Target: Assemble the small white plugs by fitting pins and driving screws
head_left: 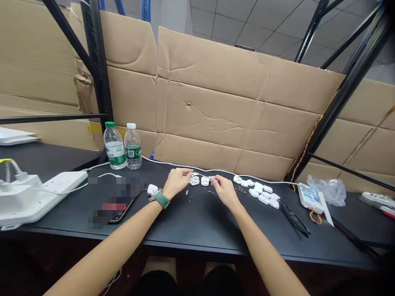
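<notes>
My right hand [226,191] is closed round a small screwdriver [217,179] with a dark purple handle. Its thin shaft points left toward my left hand [176,181]. The left thumb and fingers are pinched near the shaft's tip; what they hold is too small to make out. Between the hands, on the black table, lie a white rounded plastic part [194,180] and a second white part [205,181], both with inner detail showing. A loose screw [211,192] and tiny pieces [189,199] are scattered closer to me.
Right of my hands are several white covers [264,199], screws [240,190], eyeglasses [294,220], a white box [310,198] and a plastic bag [327,190]. To the left are a phone [119,216], a white piece [152,189], two bottles [132,148] and a power strip [55,193]. Cardboard [216,102] stands behind.
</notes>
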{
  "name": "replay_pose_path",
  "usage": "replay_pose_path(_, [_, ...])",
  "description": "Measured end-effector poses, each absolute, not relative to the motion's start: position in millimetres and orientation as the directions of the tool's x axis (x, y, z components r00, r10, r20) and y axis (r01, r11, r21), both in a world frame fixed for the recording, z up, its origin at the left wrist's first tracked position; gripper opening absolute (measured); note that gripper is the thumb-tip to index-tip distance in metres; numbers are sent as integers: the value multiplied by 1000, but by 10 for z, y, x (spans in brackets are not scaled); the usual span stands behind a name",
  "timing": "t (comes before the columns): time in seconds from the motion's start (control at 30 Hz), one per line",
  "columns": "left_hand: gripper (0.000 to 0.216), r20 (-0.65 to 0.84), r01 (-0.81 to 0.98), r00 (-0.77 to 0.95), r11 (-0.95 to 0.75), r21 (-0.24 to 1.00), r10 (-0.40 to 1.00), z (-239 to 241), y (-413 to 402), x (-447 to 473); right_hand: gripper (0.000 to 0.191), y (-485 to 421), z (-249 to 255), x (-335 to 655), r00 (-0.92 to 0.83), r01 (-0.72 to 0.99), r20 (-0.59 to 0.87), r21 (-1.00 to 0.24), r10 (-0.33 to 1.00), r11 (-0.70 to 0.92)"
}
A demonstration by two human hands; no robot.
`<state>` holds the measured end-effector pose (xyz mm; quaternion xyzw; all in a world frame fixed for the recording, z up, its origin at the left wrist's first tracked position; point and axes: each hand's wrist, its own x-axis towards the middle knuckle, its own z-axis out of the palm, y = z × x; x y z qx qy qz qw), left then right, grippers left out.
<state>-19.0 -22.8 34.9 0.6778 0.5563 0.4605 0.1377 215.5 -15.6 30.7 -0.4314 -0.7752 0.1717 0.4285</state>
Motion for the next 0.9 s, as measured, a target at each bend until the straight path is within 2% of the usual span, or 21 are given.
replay_pose_path(0.1, [32, 438, 601, -97, -298, 742, 894, 356, -213, -197, 38, -96, 286, 2162, -142, 376, 543, -744, 828, 552])
replay_pose_path(0.2, [35, 282, 451, -127, -198, 870, 951, 384, -228, -189, 28, -47, 259, 2157, -133, 185, 516, -826, 846, 533])
replay_pose_path(0.27, [35, 198, 353, -126, -143, 925, 972, 405, -239, -177, 21, -34, 233, 2155, -155, 189, 498, -833, 853, 520])
replay_pose_path(0.33, [34, 167, 299, -117, -126, 946, 979, 420, -245, -164, 14, -38, 204, 2150, -175, 311, 485, -798, 856, 516])
replay_pose_path(0.43, [32, 152, 271, -100, -120, 955, 983, 431, -256, -150, 7, -46, 162, 2111, -281, 528, 486, -642, 828, 556])
replay_pose_path(0.53, [32, 136, 260, -76, -112, 959, 988, 435, -273, -142, 7, -38, 126, 2028, -367, 707, 520, -382, 771, 595])
replay_pose_path(0.67, [33, 136, 273, -88, -107, 956, 987, 429, -273, -151, 22, -20, 88, 1929, -411, 856, 504, -73, 759, 512])
replay_pose_path(0.73, [34, 152, 280, -98, -119, 953, 984, 423, -262, -160, 22, -9, 71, 1907, -439, 865, 474, -6, 763, 501])
replay_pose_path(0.9, [35, 156, 286, -83, -126, 950, 984, 420, -251, -163, 14, 31, 26, 1896, -452, 866, 458, 17, 766, 500])
